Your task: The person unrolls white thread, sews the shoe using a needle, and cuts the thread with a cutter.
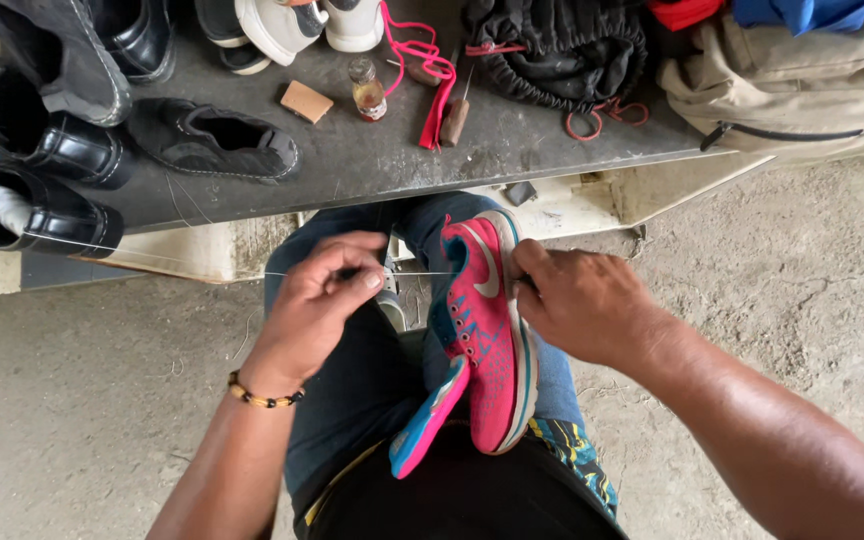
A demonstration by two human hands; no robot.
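Two surfaces fill my view: the rough grey concrete floor (72, 400) under me and the dark grey flat-topped desk (392, 150) ahead. On the desk, a beige canvas backpack (802, 80) sits at the right, a black drawstring fabric bag (562, 45) beside it, and several black leather shoes (42, 140) crowd the left end. Across my lap in blue jeans lies the pink mesh running shoe with a white and teal sole (487, 340), toe pointing at me, heel toward the desk. My right hand (577, 300) is closed on its sole edge near the heel, steadying it. My left hand (317, 295) is pinched shut on a thin white thread (417, 273), stretched taut from my fingertips to the shoe. Smaller still: a wooden-handled awl (457, 115), a little glass bottle of amber liquid (366, 90) and a tan rectangular block (306, 101) on the desk.
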